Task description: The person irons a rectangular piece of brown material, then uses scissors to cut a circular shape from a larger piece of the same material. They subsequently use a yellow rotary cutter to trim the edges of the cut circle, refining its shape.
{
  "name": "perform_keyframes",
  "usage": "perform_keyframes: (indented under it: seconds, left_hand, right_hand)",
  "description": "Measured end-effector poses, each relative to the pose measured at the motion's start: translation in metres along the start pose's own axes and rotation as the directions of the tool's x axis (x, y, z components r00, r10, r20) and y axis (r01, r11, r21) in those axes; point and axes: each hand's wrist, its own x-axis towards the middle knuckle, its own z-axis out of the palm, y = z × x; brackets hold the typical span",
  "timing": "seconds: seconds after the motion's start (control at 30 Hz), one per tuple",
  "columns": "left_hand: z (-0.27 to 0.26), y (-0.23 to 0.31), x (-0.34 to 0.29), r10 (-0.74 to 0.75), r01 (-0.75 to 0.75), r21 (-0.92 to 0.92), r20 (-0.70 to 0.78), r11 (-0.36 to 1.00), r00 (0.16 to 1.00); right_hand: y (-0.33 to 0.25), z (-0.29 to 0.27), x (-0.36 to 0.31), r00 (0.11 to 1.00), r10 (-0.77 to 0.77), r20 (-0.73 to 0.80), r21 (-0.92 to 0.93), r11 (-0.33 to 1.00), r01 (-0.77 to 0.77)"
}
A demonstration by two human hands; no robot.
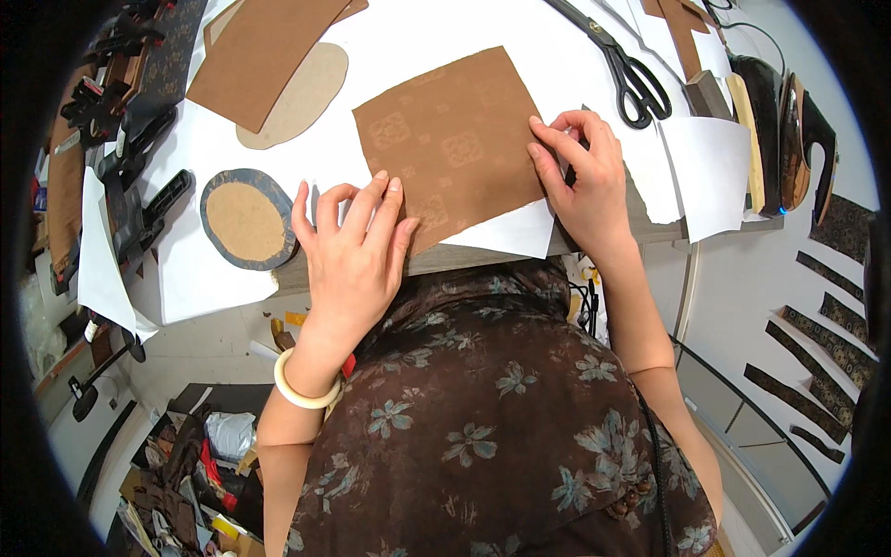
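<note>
Both hands press flat, fingers spread: left hand and right hand pin one brown patterned fabric square on white paper; one pair of black scissors lies beyond.

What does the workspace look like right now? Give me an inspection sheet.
Surface: white paper-covered table.
Job's things: brown patterned sheet lying flat over white paper.
Clutter: black scissors, oval disc with dark rim, beige oval, brown card, black clamps.
Fingers: left hand and right hand both press the sheet's near edge.
Cables: thin black cord at top right.
Surroundings: dark patterned strips at right; scraps below.
</note>
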Motion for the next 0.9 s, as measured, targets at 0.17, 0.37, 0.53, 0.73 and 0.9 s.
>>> perform_keyframes:
  seconds: [0.17,0.37,0.53,0.73,0.9]
  left_hand:
    - [0.010,0.004,0.012,-0.063,0.054,-0.061,-0.153,0.997,0.986]
    - [0.012,0.008,0.018,-0.130,0.109,-0.107,-0.217,0.988,0.967]
    - [0.018,0.005,0.027,0.010,-0.060,-0.267,-0.184,0.962,0.983]
    - [0.019,0.006,0.022,0.148,-0.162,-0.241,-0.074,0.957,0.986]
    - [-0.001,0.008,0.014,0.172,-0.146,-0.180,0.143,0.973,0.975]
  right_hand:
    - [-0.002,-0.004,0.002,0.999,-0.045,0.017,-0.026,0.999,0.045]
    - [0.000,-0.002,0.002,0.999,-0.050,0.003,-0.022,0.998,0.050]
    - [-0.001,-0.003,0.003,0.999,-0.048,-0.002,-0.024,0.999,0.048]
    - [-0.001,-0.002,0.002,0.999,-0.036,-0.019,0.000,0.999,0.036]
    - [0.002,-0.009,0.004,1.000,-0.015,0.012,0.135,0.991,0.014]
